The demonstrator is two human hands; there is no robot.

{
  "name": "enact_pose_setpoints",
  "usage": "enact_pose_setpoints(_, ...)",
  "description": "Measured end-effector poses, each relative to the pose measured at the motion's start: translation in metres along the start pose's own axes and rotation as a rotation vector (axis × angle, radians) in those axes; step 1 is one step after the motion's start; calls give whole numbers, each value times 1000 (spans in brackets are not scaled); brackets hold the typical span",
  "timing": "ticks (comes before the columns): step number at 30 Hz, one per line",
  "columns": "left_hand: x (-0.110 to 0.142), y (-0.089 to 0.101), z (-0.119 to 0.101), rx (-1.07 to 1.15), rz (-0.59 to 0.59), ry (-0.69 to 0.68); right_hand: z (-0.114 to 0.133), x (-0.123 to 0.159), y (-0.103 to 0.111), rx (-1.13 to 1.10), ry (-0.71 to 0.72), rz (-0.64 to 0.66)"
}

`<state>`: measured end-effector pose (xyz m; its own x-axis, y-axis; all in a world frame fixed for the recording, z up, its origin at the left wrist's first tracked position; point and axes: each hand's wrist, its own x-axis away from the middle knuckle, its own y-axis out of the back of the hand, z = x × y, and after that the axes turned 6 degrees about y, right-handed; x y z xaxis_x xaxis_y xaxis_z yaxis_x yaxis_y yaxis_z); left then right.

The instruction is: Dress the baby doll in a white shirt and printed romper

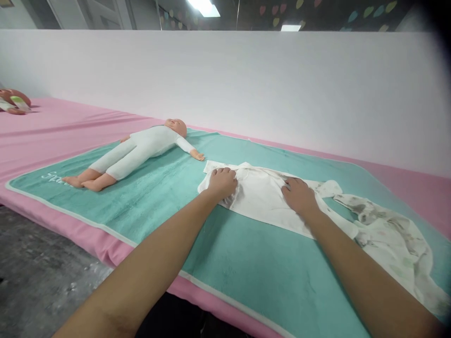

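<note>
A white baby garment lies spread out on a teal towel. My left hand rests on its left end, palm down with the fingers laid over the cloth, which wrinkles beneath. Toward the garment's other end, my right hand touches the fabric with fingers apart. A second, patterned white baby garment is crumpled to the right, partly behind my right forearm. To the left, a baby doll in a pale bodysuit lies on its back, one arm stretched toward the white garment.
The towel covers part of a pink padded surface, whose front edge drops to a grey floor. A white wall runs along the back, with dark glass above it. Another doll, partly cut off, lies at the far left.
</note>
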<state>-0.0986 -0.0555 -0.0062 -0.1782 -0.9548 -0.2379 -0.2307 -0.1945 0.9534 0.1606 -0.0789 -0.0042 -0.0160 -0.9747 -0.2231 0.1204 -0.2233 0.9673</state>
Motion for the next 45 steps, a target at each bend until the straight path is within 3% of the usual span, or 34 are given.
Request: enact_pose_setpoints(45, -1, 0, -3, 7, 34, 8, -2, -2, -3, -2, -1, -20)
